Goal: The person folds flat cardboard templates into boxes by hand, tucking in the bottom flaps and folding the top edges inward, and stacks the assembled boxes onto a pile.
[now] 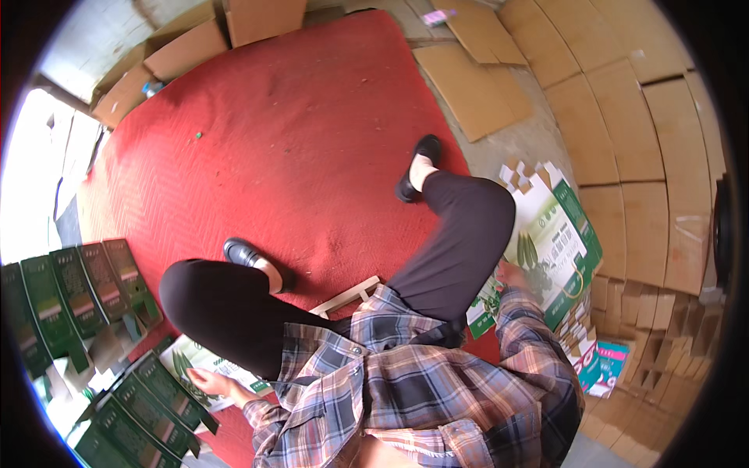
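Under the left hand (212,382), a printed white and green carton (226,365) is seen; the fingers are half bent over it, but whether it is gripped or only touched cannot be told. To the left of this hand, dark green cartons (66,292) are arranged in rows. Beside the right hand (512,274), a second white and green carton (546,246) with a cord handle (579,282) is placed; because that hand is blurred, its opening and any hold cannot be judged. Farther right of it, brown boxes (616,132) are stacked. Between both hands, red carpet (296,132) is laid.
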